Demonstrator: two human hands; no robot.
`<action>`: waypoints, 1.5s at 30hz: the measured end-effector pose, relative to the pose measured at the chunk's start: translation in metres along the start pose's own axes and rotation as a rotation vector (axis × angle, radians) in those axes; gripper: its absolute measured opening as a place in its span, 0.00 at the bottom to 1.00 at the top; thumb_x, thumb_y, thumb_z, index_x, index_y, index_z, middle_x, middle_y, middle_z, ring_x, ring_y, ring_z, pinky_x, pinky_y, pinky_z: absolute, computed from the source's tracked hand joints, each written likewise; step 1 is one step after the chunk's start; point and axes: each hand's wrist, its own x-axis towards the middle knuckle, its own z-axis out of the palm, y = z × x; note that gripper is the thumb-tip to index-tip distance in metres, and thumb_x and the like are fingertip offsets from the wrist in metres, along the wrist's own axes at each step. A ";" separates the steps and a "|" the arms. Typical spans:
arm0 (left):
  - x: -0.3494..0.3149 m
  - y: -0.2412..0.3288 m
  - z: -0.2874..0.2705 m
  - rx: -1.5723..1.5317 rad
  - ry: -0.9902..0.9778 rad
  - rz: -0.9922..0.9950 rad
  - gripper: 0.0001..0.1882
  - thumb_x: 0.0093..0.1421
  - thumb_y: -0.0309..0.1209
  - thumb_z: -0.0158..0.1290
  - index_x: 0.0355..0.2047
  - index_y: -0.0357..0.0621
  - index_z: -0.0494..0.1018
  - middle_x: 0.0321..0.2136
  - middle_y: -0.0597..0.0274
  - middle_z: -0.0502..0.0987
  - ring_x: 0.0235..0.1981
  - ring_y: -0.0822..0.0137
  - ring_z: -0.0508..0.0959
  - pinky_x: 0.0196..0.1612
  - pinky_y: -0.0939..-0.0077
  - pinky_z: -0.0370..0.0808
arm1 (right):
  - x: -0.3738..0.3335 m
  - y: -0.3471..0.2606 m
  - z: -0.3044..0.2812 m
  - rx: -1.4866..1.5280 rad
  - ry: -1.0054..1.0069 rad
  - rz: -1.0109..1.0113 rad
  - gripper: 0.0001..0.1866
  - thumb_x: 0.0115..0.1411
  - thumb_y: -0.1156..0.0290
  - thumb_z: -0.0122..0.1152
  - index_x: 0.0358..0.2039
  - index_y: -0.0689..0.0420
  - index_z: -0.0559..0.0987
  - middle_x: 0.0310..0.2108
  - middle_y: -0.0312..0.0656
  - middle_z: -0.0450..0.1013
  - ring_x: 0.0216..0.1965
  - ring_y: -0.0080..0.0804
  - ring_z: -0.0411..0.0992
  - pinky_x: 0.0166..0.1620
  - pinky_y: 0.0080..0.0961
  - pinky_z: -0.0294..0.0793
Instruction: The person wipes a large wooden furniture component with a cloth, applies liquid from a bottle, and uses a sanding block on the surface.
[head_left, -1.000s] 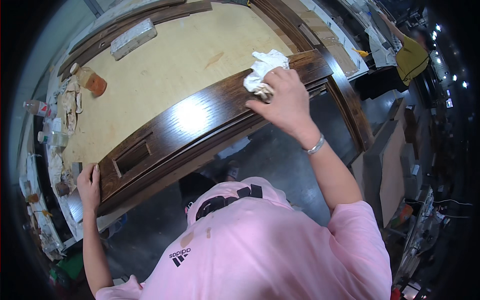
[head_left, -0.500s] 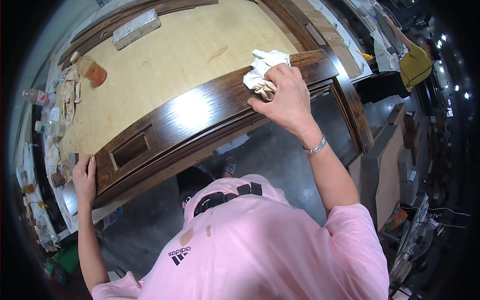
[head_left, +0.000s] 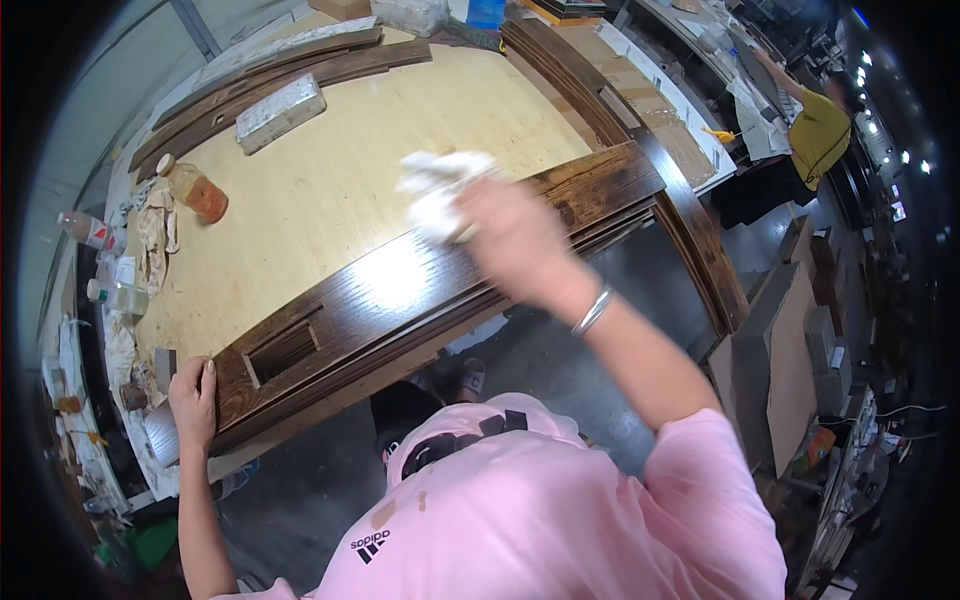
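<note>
A dark brown curved wooden panel [head_left: 360, 290] with a rectangular slot near its left end lies along the near edge of the worktable, on top of similar pieces. At its left end my left hand [head_left: 195, 405] is closed round the edge, thumb on top. My right hand [head_left: 520, 240], blurred by motion and with a metal bracelet at the wrist, grips a crumpled white rag [head_left: 440, 190] over the panel's middle. Whether the rag touches the wood cannot be made out. A bright reflection shines on the panel.
The pale plywood tabletop [head_left: 350, 150] holds a white-wrapped block [head_left: 281, 113], a jar of orange liquid [head_left: 195, 190] and stained cloths [head_left: 157, 235]. Plastic bottles [head_left: 118, 295] stand at the left edge. More dark boards [head_left: 690, 215] lie right. A person in yellow [head_left: 818, 140] works far right.
My right hand has swept left along the panel with the rag, baring the right part of the wood. My left hand keeps its hold on the panel's end. The whole view has shifted slightly.
</note>
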 end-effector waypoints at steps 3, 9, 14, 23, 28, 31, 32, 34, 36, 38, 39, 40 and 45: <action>0.001 0.008 -0.004 -0.044 -0.031 -0.044 0.15 0.66 0.36 0.49 0.34 0.33 0.75 0.27 0.43 0.75 0.31 0.45 0.75 0.36 0.58 0.70 | 0.012 0.080 -0.077 -0.169 -0.145 0.550 0.12 0.61 0.69 0.54 0.39 0.58 0.82 0.38 0.54 0.79 0.40 0.52 0.77 0.43 0.43 0.76; 0.003 0.008 -0.002 -0.019 -0.018 -0.043 0.16 0.66 0.36 0.49 0.32 0.33 0.75 0.25 0.43 0.74 0.30 0.46 0.76 0.35 0.58 0.69 | 0.026 0.051 -0.060 0.036 -0.156 0.466 0.10 0.59 0.69 0.56 0.33 0.59 0.83 0.36 0.54 0.77 0.40 0.53 0.76 0.43 0.45 0.75; 0.006 0.010 -0.003 -0.016 -0.021 -0.024 0.16 0.66 0.36 0.49 0.32 0.33 0.75 0.25 0.43 0.75 0.29 0.46 0.76 0.34 0.59 0.70 | 0.039 0.040 -0.031 -0.008 -0.454 0.375 0.12 0.59 0.61 0.61 0.36 0.55 0.85 0.32 0.51 0.79 0.37 0.49 0.78 0.43 0.42 0.76; 0.006 0.013 -0.002 -0.045 -0.014 -0.026 0.16 0.67 0.36 0.49 0.33 0.32 0.75 0.24 0.44 0.75 0.27 0.48 0.76 0.34 0.61 0.70 | 0.052 0.041 -0.016 0.050 -0.492 0.209 0.13 0.59 0.60 0.61 0.33 0.57 0.85 0.27 0.50 0.79 0.31 0.44 0.78 0.37 0.38 0.75; 0.002 0.010 -0.002 -0.062 -0.014 -0.042 0.16 0.67 0.36 0.49 0.33 0.32 0.75 0.24 0.44 0.75 0.28 0.48 0.76 0.34 0.61 0.70 | 0.057 0.073 -0.035 0.172 -0.587 0.463 0.13 0.59 0.63 0.61 0.34 0.60 0.84 0.26 0.49 0.78 0.24 0.39 0.75 0.32 0.32 0.74; 0.001 0.005 0.000 -0.084 0.016 -0.040 0.16 0.67 0.36 0.49 0.33 0.32 0.75 0.25 0.43 0.75 0.28 0.48 0.76 0.34 0.60 0.70 | 0.044 0.120 -0.075 0.011 -0.524 0.545 0.13 0.60 0.63 0.60 0.36 0.59 0.84 0.28 0.50 0.79 0.28 0.40 0.77 0.36 0.35 0.74; 0.006 0.005 0.001 -0.083 0.022 -0.015 0.16 0.66 0.36 0.50 0.33 0.33 0.76 0.25 0.43 0.76 0.28 0.47 0.76 0.34 0.60 0.70 | 0.026 0.156 -0.082 -0.086 -0.423 0.525 0.13 0.60 0.63 0.59 0.36 0.59 0.84 0.29 0.51 0.79 0.30 0.41 0.78 0.38 0.37 0.75; 0.012 0.007 0.004 -0.095 0.028 0.013 0.16 0.66 0.36 0.50 0.33 0.33 0.76 0.25 0.43 0.76 0.29 0.47 0.77 0.35 0.60 0.70 | -0.007 0.211 -0.112 -0.211 -0.205 0.596 0.15 0.61 0.59 0.55 0.37 0.53 0.85 0.31 0.48 0.80 0.33 0.40 0.80 0.41 0.37 0.77; 0.003 0.001 0.000 -0.069 -0.026 -0.059 0.15 0.66 0.36 0.50 0.34 0.33 0.76 0.26 0.43 0.77 0.29 0.47 0.77 0.35 0.59 0.70 | -0.005 0.185 -0.125 -0.449 -0.224 0.635 0.16 0.62 0.59 0.54 0.38 0.56 0.84 0.32 0.51 0.80 0.34 0.42 0.80 0.42 0.37 0.77; 0.011 0.005 -0.001 -0.069 -0.019 -0.038 0.15 0.66 0.36 0.51 0.34 0.34 0.76 0.26 0.43 0.77 0.30 0.47 0.77 0.35 0.59 0.71 | -0.048 0.250 -0.140 -0.571 -0.382 0.765 0.17 0.61 0.57 0.58 0.38 0.58 0.83 0.32 0.50 0.80 0.34 0.46 0.79 0.43 0.39 0.76; 0.004 0.001 -0.004 -0.049 -0.018 -0.063 0.15 0.66 0.37 0.51 0.34 0.34 0.77 0.27 0.43 0.77 0.30 0.47 0.78 0.35 0.60 0.71 | -0.048 0.246 -0.133 -0.560 -0.399 0.748 0.17 0.61 0.57 0.58 0.38 0.58 0.83 0.32 0.50 0.80 0.34 0.46 0.79 0.43 0.39 0.76; -0.004 0.000 -0.005 -0.040 -0.019 -0.101 0.15 0.66 0.37 0.51 0.34 0.34 0.77 0.27 0.43 0.77 0.30 0.47 0.78 0.35 0.60 0.71 | -0.046 0.237 -0.123 -0.154 -0.189 0.888 0.15 0.61 0.60 0.58 0.37 0.59 0.83 0.29 0.45 0.79 0.31 0.39 0.77 0.39 0.36 0.75; 0.011 0.010 0.001 0.005 -0.029 -0.052 0.16 0.64 0.40 0.54 0.34 0.37 0.78 0.30 0.45 0.79 0.33 0.47 0.79 0.36 0.62 0.73 | -0.080 0.276 -0.103 0.094 0.007 0.690 0.15 0.62 0.65 0.56 0.36 0.64 0.81 0.28 0.45 0.78 0.31 0.33 0.73 0.36 0.34 0.72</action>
